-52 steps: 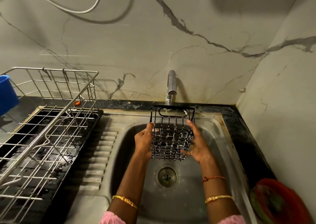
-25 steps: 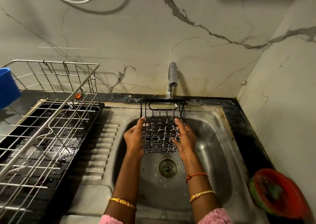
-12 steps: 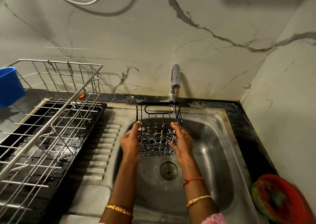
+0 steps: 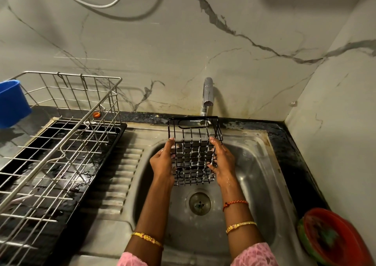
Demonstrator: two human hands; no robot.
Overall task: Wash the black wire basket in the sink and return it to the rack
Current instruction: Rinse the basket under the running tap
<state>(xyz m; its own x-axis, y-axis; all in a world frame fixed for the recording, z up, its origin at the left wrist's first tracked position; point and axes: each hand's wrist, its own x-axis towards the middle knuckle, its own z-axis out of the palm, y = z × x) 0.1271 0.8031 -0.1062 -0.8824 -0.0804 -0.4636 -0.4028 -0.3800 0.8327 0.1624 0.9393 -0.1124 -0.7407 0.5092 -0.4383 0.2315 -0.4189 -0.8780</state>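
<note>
The black wire basket (image 4: 193, 150) hangs over the steel sink (image 4: 262, 164), open side towards me, under the running tap (image 4: 207, 92). Water falls through its right part. My left hand (image 4: 162, 162) grips the basket's left side. Its right side is held by my right hand (image 4: 222, 160), which is wet. The silver wire rack (image 4: 57, 143) stands on a black drip tray (image 4: 97, 176) to the left of the sink.
A blue cup (image 4: 12, 103) hangs at the rack's far left corner. A red bowl (image 4: 333, 237) sits on the dark counter at the right front. The sink drain (image 4: 200, 203) lies below the basket. Marble walls close in the back and right.
The basket shifted left from under the tap, then back right under the stream. Both hands kept holding its sides throughout.
</note>
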